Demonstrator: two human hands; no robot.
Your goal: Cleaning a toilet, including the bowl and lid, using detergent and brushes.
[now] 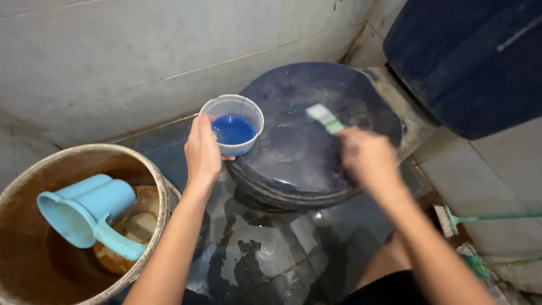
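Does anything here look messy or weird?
Yes. The floor is wet and shiny with puddles, and the bucket looks brown and stained inside. The dark toilet lid has pale smears. The cup of blue liquid isn't spilling.

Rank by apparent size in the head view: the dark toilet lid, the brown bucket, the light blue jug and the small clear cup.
1. Dark toilet lid and brown bucket: similar; the bucket is cut off and nearer, so unsure.
2. Light blue jug.
3. Small clear cup, held in the left hand.
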